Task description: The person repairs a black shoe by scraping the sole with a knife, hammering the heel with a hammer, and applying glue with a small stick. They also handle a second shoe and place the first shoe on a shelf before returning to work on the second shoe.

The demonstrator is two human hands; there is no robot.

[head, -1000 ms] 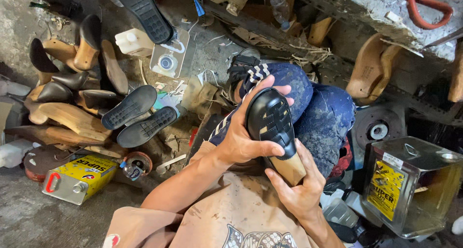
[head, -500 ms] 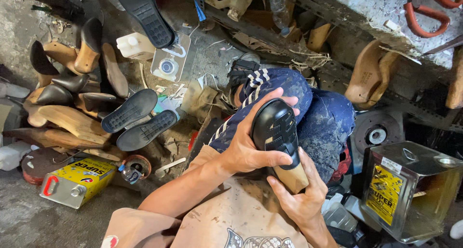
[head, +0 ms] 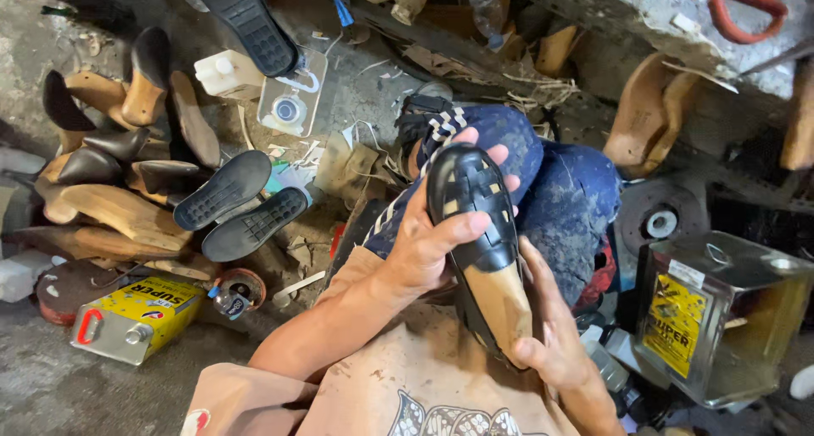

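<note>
The fingers [head: 496,155] of the left hand [head: 428,249] were wrapped round the toe end of a black woven shoe upper [head: 475,203] stretched on a wooden last [head: 500,305], thumb laid across its front; the right hand [head: 555,343] clasped the bare wooden heel end from beneath, its fingers closed on it. The shoe sat tilted, toe up, held over the person's lap and against the knees in dark blue trousers [head: 568,207].

Around them lay the concrete floor [head: 51,394], grey and littered. To the right stood a large square metal can [head: 721,317] with a yellow label, its top open. At the left a heap of wooden lasts [head: 119,211] spread out — some capped in black leather — with two black rubber soles [head: 242,207] lying side by side against them. Below that heap a smaller yellow tin [head: 136,317] lay on its side, with a red handle. A third black sole [head: 246,25] rested near the top edge, just above a clear blister package [head: 288,105] — beside it, a small white plastic bottle [head: 225,72].
</note>
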